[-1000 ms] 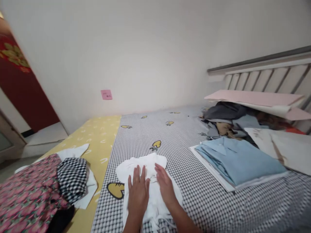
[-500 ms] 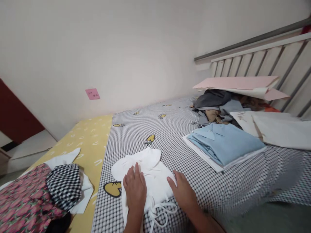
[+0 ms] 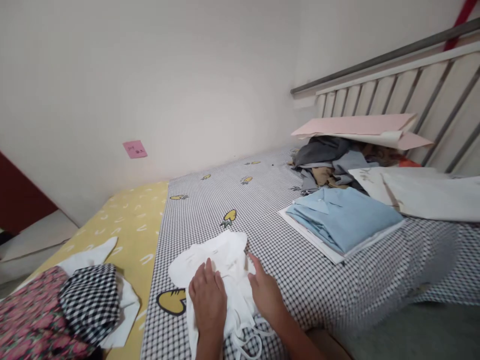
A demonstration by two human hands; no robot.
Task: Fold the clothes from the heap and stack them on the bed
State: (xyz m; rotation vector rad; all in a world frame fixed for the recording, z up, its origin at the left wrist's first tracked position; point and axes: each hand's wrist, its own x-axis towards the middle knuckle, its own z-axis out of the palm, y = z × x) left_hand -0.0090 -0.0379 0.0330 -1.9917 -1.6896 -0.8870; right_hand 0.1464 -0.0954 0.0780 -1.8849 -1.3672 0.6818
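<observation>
A white garment [image 3: 232,280] with a wide rounded collar [image 3: 221,246] lies on the checked cloth, its white ties [image 3: 247,337] looped near the bottom edge. Flat on its left part rests my left hand [image 3: 208,295], fingers stretched out. My right hand [image 3: 265,292] touches the garment's right edge, thumb and forefinger apart, and the fabric beside it is gathered inward. Whether the right hand's lower fingers have fabric under them is hidden.
On the right lie a folded light blue shirt [image 3: 343,217], white papers [image 3: 431,192] and a pile of dark clothes [image 3: 322,150] beneath pink sheets [image 3: 356,124]. Floral fabric [image 3: 33,315] and checked fabric [image 3: 92,302] sit at left. A radiator [image 3: 397,92] stands behind.
My right hand has moved left and up along the garment, and its right side is now drawn inward. My left hand stays on the fabric. The view has shifted slightly.
</observation>
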